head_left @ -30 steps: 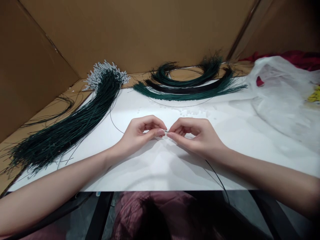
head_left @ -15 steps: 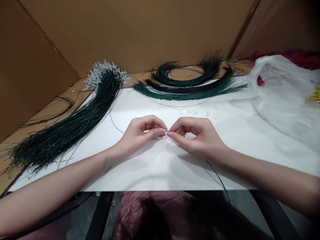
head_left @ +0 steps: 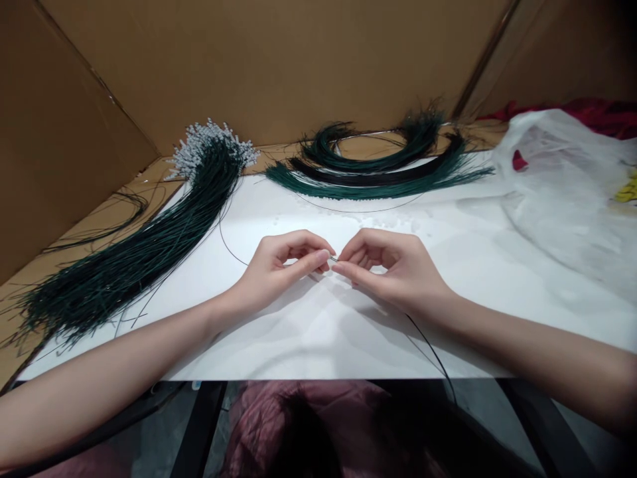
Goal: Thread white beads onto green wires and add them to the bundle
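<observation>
My left hand (head_left: 286, 260) is closed in a pinch, its thumb and forefinger meeting over the tip of a thin dark green wire (head_left: 334, 259). Facing it, my right hand (head_left: 398, 265) pinches the same wire a short way back, so only a small bit shows between the fingertips. The wire's tail hangs from under my right palm past the table's front edge. Whatever small piece sits under my left thumb is covered. Both hands are just above the white tabletop (head_left: 308, 338).
A thick bundle of green wires with white beaded ends (head_left: 164, 239) lies at left. Curved bunches of green and black wires (head_left: 383, 182) lie at the back, with tiny white beads (head_left: 378, 219) scattered before them. At right sits a translucent plastic bag (head_left: 557, 179). Cardboard walls (head_left: 279, 66) enclose the table.
My left thumb has slid forward over the wire's tip, covering the small whitish piece that showed there. My right hand has shifted very slightly; the pinches stay closed.
</observation>
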{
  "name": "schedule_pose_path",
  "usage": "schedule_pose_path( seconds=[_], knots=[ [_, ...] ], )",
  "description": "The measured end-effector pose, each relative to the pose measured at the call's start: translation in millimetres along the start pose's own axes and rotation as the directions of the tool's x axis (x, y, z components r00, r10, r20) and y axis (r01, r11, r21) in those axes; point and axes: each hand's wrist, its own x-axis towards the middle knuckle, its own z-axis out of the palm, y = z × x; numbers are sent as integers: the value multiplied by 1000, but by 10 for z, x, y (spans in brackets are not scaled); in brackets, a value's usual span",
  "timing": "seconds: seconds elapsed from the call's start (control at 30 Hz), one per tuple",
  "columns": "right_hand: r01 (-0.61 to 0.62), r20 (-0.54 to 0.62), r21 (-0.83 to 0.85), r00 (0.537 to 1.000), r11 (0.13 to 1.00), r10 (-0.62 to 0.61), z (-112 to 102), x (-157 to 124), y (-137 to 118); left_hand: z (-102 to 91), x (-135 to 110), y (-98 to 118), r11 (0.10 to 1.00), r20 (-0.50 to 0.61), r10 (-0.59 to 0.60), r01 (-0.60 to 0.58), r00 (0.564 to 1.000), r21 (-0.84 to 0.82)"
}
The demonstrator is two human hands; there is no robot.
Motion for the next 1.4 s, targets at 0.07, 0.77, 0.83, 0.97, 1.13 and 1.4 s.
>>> schedule_pose_path(
  seconds=[0.07, 0.77, 0.83, 0.97, 1.13, 1.4],
  knots=[
    [-17, -11, 18, 1000, 1000, 17, 2, 0, 7, -1, 0, 2, 1000, -4, -6, 6, 1000, 8],
    [-7, 31, 42, 999, 999, 5, -5, 16, 26, 9, 21, -3, 997, 34, -72, 73, 997, -24],
    [-2, 50, 37, 999, 999, 0, -8, 18, 22, 15, 19, 2, 997, 35, -76, 77, 996, -12],
    [2, 57, 34, 998, 999, -4, -11, 21, 32, 11, 21, 2, 998, 56, -61, 62, 997, -18],
    [-15, 73, 86, 997, 996, 8, -11, 25, 62, -6, 21, -11, 998, 67, -51, 53, 996, -34],
    [-72, 86, 127, 994, 989, 62, -13, 47, 34, -15, 19, 1, 1000, 55, -23, 22, 998, 13]
  ],
)
